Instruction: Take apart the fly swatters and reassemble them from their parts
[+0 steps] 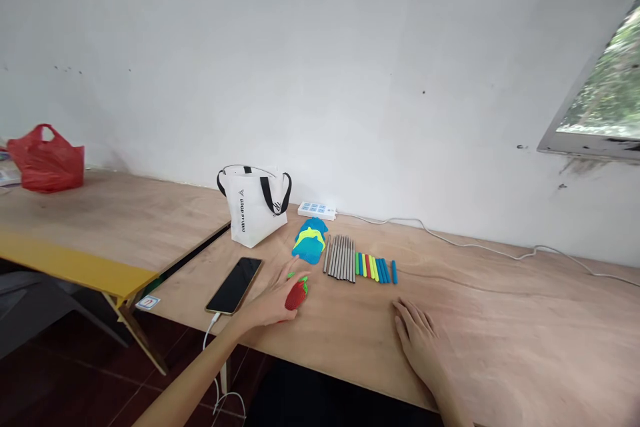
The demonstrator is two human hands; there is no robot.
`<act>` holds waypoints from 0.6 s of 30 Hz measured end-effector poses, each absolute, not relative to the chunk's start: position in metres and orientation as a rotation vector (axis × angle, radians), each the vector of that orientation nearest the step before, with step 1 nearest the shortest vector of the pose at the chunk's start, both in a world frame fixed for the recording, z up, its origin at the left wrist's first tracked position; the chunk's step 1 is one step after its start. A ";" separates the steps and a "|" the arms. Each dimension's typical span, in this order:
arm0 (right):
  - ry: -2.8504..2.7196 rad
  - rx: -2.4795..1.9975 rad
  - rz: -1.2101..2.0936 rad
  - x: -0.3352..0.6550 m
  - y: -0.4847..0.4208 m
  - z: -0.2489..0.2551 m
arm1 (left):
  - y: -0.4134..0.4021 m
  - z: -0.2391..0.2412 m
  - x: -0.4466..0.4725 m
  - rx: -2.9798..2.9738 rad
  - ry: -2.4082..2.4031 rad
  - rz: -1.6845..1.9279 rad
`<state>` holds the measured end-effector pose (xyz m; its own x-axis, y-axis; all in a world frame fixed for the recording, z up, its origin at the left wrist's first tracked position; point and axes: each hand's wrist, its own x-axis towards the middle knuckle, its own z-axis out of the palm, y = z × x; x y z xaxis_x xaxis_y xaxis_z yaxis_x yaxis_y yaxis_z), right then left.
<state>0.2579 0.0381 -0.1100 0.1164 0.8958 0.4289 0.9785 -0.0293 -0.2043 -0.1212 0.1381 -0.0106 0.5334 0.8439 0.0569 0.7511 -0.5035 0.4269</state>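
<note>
My left hand (273, 300) is at a red strawberry-shaped piece (297, 295) with green leaves, near the table's front edge. The thumb lies along its near side and the fingers reach over its far side, hiding part of it. A bit of red and green also shows beneath, so there may be more than one piece. Fingers stretched out, my right hand (416, 330) rests flat on the wood and holds nothing. Beyond the left hand lie flat blue and yellow shaped pieces (309, 248), overlapping. Beside them are a row of grey metal rods (341, 259) and short coloured tubes (373, 267).
A phone (235, 285) on a white cable (209, 327) lies left of my left hand. Behind stand a white bag (255, 213) with black handles and a power strip (317, 211), its cord running right along the wall. A second table (125, 213) carries a red plastic bag (53, 163).
</note>
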 end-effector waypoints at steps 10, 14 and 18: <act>-1.831 -1.954 -0.242 0.256 0.035 -0.104 | 0.145 -0.017 -0.129 2.402 1.733 0.245; -1.826 -1.965 -0.234 0.254 0.035 -0.102 | 0.148 -0.014 -0.129 2.485 1.691 0.287; -1.830 -1.965 -0.240 0.255 0.035 -0.103 | 0.162 -0.016 -0.134 2.533 1.568 0.352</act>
<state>0.2546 0.0349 -0.1027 0.1085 0.9028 0.4161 0.9795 -0.0257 -0.1997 -0.1340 0.1621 -0.0159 0.4289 0.8949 0.1236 0.8616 -0.4463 0.2416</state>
